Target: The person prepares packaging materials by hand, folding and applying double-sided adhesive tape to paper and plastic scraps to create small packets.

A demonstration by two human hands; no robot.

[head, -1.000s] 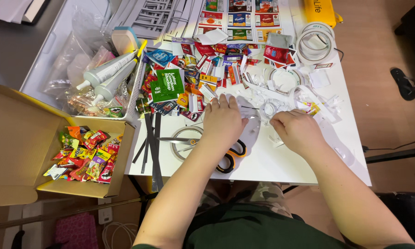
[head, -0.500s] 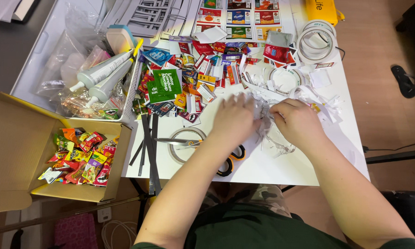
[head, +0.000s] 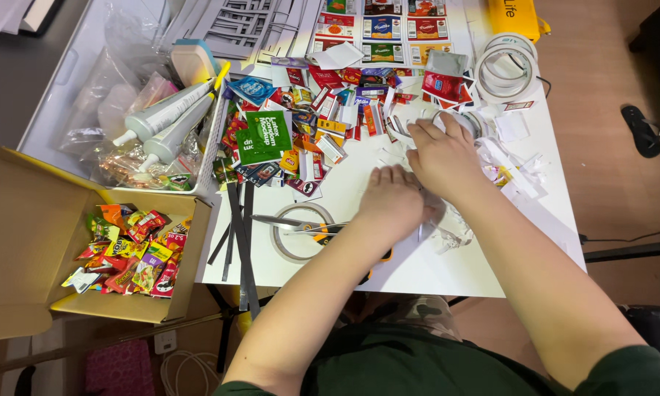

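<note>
Both hands moved up from the crumpled film [head: 454, 231]. Right hand [head: 447, 158] spread over paper scraps [head: 399, 125]; left hand [head: 392, 202] flat beside scissors [head: 300, 226], holding nothing visible.

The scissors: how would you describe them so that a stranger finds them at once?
On the white table, look at its near edge, just left of the left hand. The scissors lie across a clear tape ring, with the blades pointing left. Their orange handles, partly under the hand, set them apart from the black strips beside them.
</note>
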